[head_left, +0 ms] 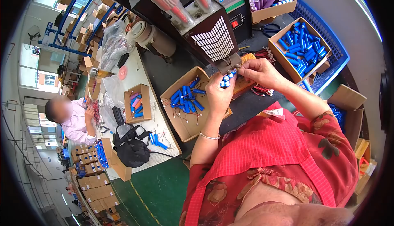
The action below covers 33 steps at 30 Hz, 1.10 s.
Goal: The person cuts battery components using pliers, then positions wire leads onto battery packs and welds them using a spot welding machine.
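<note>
My left hand [220, 94] is closed around several blue battery cells [225, 82], their ends showing above the fingers. It holds them right under the head of a dark spot welder [213, 41]. My right hand [259, 72] is at the same spot from the other side, thumb and fingers pinched together by the cells and the welder's tip. What the pinch holds is too small to make out. Behind my right hand lie red-and-white wire leads [262, 90], partly hidden by it.
A cardboard tray [193, 129] of wired blue cells sits left of my hands. To the right, a carton [283, 41] of blue cells rests in a blue plastic basket [328, 29]. Scissors [269, 29] and a flask [152, 39] stand near the welder. Another person [76, 121] works at the white table.
</note>
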{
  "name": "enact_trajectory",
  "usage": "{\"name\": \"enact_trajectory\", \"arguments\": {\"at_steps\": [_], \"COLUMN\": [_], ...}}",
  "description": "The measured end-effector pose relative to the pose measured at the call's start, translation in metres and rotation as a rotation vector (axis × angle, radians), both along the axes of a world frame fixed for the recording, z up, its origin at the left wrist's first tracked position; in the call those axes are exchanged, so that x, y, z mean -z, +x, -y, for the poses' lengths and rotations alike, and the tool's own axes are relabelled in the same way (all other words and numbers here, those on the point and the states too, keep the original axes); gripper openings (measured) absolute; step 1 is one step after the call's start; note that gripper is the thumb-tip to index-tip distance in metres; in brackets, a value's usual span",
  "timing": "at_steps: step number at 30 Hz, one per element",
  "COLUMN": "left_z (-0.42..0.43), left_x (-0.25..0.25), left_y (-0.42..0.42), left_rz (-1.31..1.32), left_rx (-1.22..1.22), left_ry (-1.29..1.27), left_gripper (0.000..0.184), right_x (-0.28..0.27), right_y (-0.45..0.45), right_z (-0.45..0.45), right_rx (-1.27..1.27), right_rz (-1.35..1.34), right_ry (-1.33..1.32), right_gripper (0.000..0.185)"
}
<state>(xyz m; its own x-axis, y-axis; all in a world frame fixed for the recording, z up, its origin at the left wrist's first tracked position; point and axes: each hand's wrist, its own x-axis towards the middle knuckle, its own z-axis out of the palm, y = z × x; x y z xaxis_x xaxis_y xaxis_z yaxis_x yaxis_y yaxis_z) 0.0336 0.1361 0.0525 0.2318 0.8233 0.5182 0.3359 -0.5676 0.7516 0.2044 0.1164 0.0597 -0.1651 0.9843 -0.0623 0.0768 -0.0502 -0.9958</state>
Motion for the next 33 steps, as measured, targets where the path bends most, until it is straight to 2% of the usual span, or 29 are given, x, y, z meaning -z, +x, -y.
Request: {"name": "enact_trajectory", "arguments": {"at_steps": [2, 9, 11, 12, 14, 17, 20, 22, 23, 25, 27, 31, 33], "left_z": [0.000, 0.001, 0.013, 0.019, 0.033, 0.045, 0.043, 0.044, 0.044, 0.043, 0.043, 0.041, 0.043], "left_x": [0.001, 0.001, -0.003, -0.002, -0.008, -0.009, -0.006, -0.003, -0.003, -0.003, -0.004, -0.006, -0.010], "left_y": [-0.001, -0.001, -0.003, -0.004, -0.011, -0.020, -0.019, -0.019, -0.018, -0.017, -0.016, -0.019, -0.015], "left_rz": [-0.028, 0.013, 0.089, 0.287, 0.879, 1.036, 1.133, 1.160, 1.199, 1.239, 1.210, 1.061, 1.092], "left_rx": [-0.007, -0.022, -0.151, -0.143, 0.104, 0.228, 0.305, 0.324, 0.343, 0.359, 0.232, 0.216, 0.212], "left_ry": [-0.008, -0.030, -0.172, -0.312, -0.765, -1.175, -1.305, -1.344, -1.369, -1.397, -1.377, -1.352, -1.296], "left_gripper": [0.016, 0.015, 0.014, 0.014, 0.016, 0.018, 0.017, 0.016, 0.017, 0.017, 0.018, 0.021, 0.022], "right_x": [-0.007, -0.009, -0.011, -0.013, -0.012, -0.015, -0.019, -0.028, -0.024, -0.024, -0.023, -0.020, -0.019], "right_y": [0.000, -0.003, -0.004, -0.004, -0.001, -0.001, -0.004, -0.005, -0.003, -0.002, -0.002, 0.002, 0.004], "right_z": [0.002, 0.004, 0.008, 0.007, 0.010, 0.018, 0.025, 0.031, 0.030, 0.030, 0.032, 0.036, 0.037], "right_rx": [0.016, 0.017, 0.029, 0.050, 0.033, -0.009, -0.044, -0.131, -0.158, -0.239, -0.247, -0.274, -0.255], "right_rz": [0.092, 0.051, 0.085, 0.120, 0.113, 0.123, 0.062, -0.006, 0.112, 0.183, 0.189, 0.249, 0.275], "right_ry": [0.038, 0.053, 0.062, 0.075, 0.153, 0.270, 0.258, 0.273, 0.411, 0.591, 0.615, 0.625, 0.631], "right_gripper": [0.020, 0.018, 0.018, 0.017, 0.016, 0.016, 0.015, 0.013, 0.011, 0.008, 0.007, 0.008, 0.009]}}
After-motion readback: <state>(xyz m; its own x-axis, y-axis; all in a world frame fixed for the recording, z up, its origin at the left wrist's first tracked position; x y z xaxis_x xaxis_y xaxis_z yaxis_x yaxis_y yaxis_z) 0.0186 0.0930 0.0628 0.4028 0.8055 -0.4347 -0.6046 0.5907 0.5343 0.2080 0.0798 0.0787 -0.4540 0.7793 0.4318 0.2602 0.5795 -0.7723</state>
